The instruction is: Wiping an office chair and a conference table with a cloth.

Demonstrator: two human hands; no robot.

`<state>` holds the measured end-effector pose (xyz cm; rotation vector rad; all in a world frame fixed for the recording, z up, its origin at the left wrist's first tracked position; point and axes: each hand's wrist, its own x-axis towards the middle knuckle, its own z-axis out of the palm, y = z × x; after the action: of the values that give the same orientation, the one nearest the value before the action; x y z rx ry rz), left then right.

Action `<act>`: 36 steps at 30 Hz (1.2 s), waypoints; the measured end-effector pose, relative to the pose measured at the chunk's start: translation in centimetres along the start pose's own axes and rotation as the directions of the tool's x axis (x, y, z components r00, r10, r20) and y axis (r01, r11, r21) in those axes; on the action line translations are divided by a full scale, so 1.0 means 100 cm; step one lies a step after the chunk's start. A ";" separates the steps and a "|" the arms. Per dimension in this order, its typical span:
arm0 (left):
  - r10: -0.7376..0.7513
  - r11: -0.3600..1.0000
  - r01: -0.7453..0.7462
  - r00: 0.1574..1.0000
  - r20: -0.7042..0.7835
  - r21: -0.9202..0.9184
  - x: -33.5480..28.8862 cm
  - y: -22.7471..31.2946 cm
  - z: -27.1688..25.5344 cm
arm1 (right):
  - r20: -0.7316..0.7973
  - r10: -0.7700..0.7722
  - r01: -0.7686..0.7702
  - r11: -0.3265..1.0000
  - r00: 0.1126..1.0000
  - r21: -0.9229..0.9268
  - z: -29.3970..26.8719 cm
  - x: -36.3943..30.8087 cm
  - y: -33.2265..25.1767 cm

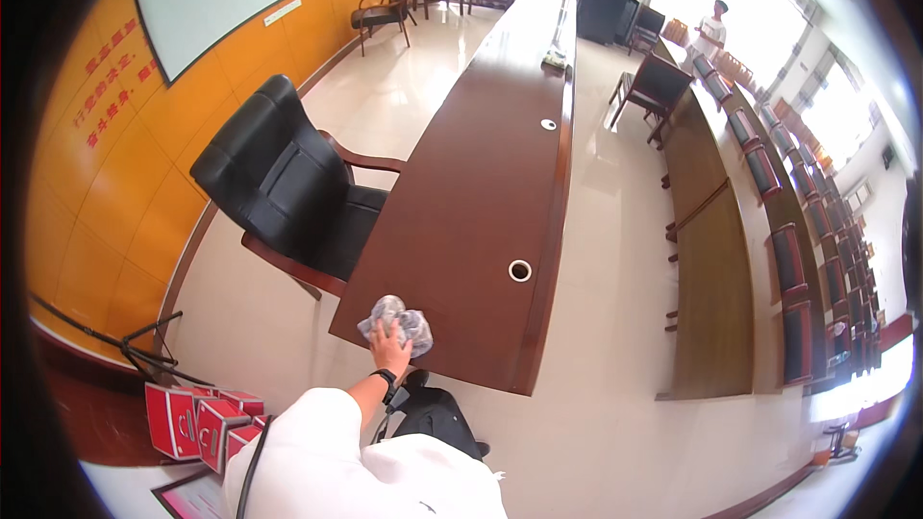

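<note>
My left hand [389,350], with a black watch on its wrist, presses a crumpled grey cloth [415,331] onto the near left corner of a long brown wooden desk [452,221]. Its fingers are bent over the cloth, which bulges out on both sides of them. My right hand is not in view. Just left of the desk stands a black padded armchair [288,173] with wooden arms, its seat close to the desk's edge.
Red and white boxes [219,423] and a black stand [154,346] are at lower left. The desktop has two round holes, the nearer a cable hole [519,271]. Rows of desks and chairs [790,259] line the right; a person [711,31] is far back.
</note>
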<state>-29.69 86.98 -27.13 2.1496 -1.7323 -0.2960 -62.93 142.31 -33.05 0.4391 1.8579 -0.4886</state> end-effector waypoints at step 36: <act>-0.336 0.941 0.334 0.940 0.061 0.049 0.086 0.263 0.089 | 0.487 -0.345 0.584 0.288 0.803 -0.759 -0.198 0.120 -0.655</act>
<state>-54.77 72.49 -24.06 2.4873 -1.4062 -0.4329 -116.51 98.13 -30.53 -0.9251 1.6984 0.1448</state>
